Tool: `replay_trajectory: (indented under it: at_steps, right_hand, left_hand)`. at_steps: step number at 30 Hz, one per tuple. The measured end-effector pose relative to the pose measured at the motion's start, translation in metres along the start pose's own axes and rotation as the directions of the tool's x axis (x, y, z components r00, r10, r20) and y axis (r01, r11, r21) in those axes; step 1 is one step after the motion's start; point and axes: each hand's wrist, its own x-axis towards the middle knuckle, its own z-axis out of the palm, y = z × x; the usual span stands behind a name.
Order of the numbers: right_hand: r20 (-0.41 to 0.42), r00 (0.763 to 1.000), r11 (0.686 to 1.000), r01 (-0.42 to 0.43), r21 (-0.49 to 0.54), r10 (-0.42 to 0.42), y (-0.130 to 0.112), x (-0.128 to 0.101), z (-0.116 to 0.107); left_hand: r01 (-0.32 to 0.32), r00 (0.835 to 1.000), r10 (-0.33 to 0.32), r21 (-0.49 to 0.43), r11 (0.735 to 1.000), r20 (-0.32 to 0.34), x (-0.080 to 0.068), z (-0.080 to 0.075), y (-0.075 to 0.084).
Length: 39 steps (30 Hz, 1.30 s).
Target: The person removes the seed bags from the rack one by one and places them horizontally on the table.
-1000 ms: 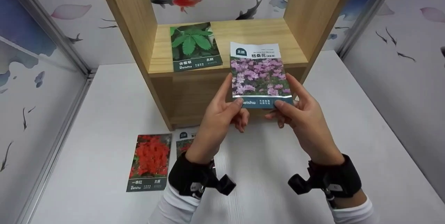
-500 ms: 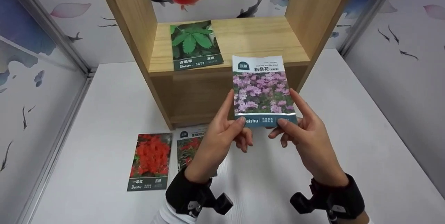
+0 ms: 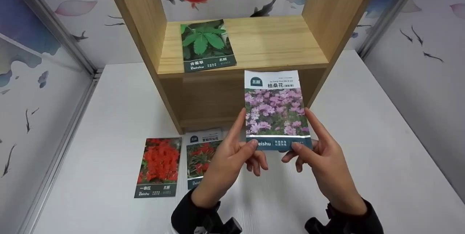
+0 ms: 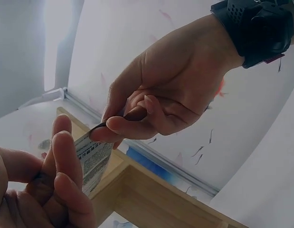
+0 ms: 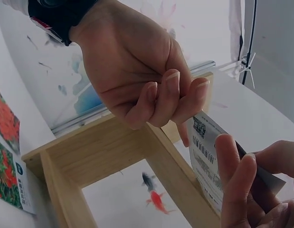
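A seed packet (image 3: 275,112) with pink flowers is held up in front of the wooden shelf, tilted with its picture facing the head camera. My left hand (image 3: 230,159) pinches its lower left corner, thumb on the front and index finger along the side edge. At the lower right corner my right hand (image 3: 325,159) holds it the same way. The back of the packet, with printed text and a barcode, shows in the right wrist view (image 5: 203,152). Both hands' other fingers are curled loosely beneath it.
A green-leaf packet (image 3: 205,45) lies on the upper board of the wooden shelf (image 3: 279,41). On the white table (image 3: 91,154), left of my hands, lie a red-flower packet (image 3: 158,166) and another red-flower packet (image 3: 199,154) partly covered by my left hand.
Both hands have drawn the pink-flower packet down and toward me, away from the upper board. More of the second red-flower packet now shows. The other packets stay where they were.
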Motion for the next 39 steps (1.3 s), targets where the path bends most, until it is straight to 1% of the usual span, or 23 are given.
replay_trajectory:
  at_steps: [2,5,9,11,13,17,23,26,30,33,35,39]
  right_hand:
    - [-0.003,1.0,1.0,-0.003,-0.01,0.003,0.003,-0.001,0.0]
    - [-0.025,0.999,0.999,-0.027,-0.031,0.026,0.007,-0.002,0.001]
    - [-0.072,0.994,0.995,-0.087,-0.051,0.083,0.016,-0.001,0.002]
    - [-0.084,0.991,0.992,-0.112,-0.062,0.106,0.02,-0.002,0.001]
    - [-0.106,0.984,0.987,-0.149,-0.066,0.141,0.026,-0.002,0.0]
    - [-0.125,0.976,0.978,-0.19,-0.08,0.18,0.037,0.0,-0.002]
    - [-0.117,0.969,0.969,-0.228,-0.092,0.217,0.057,0.0,-0.005]
    - [-0.117,0.962,0.959,-0.261,-0.114,0.248,0.068,0.0,-0.004]
    - [-0.125,0.945,0.939,-0.317,-0.133,0.302,0.078,-0.001,-0.001]
    - [-0.129,0.933,0.926,-0.352,-0.139,0.335,0.084,-0.001,0.001]
    - [-0.129,0.929,0.92,-0.365,-0.146,0.348,0.09,-0.001,0.001]
    - [-0.133,0.927,0.915,-0.369,-0.162,0.35,0.103,0.0,0.0]
  left_hand:
    - [0.01,1.0,-0.01,0.003,1.0,-0.003,-0.002,0.0,0.0]
    - [0.028,0.999,-0.027,0.032,0.999,-0.02,-0.005,0.002,0.002]
    - [0.056,0.998,-0.054,0.059,0.997,-0.038,-0.008,0.002,0.003]
    - [0.071,0.997,-0.068,0.062,0.996,-0.042,-0.009,0.002,-0.001]
    - [0.081,0.996,-0.078,0.072,0.994,-0.045,-0.01,0.0,-0.005]
    - [0.101,0.994,-0.096,0.095,0.99,-0.051,-0.011,-0.003,-0.015]
    - [0.141,0.989,-0.135,0.108,0.984,-0.066,-0.014,-0.011,-0.033]
    - [0.171,0.983,-0.161,0.106,0.98,-0.093,-0.014,-0.019,-0.049]
    - [0.205,0.973,-0.191,0.107,0.973,-0.128,-0.017,-0.028,-0.073]
    - [0.228,0.967,-0.212,0.104,0.968,-0.14,-0.02,-0.03,-0.079]
    - [0.245,0.962,-0.23,0.096,0.965,-0.148,-0.022,-0.031,-0.078]
    - [0.264,0.955,-0.249,0.081,0.961,-0.163,-0.025,-0.03,-0.076]
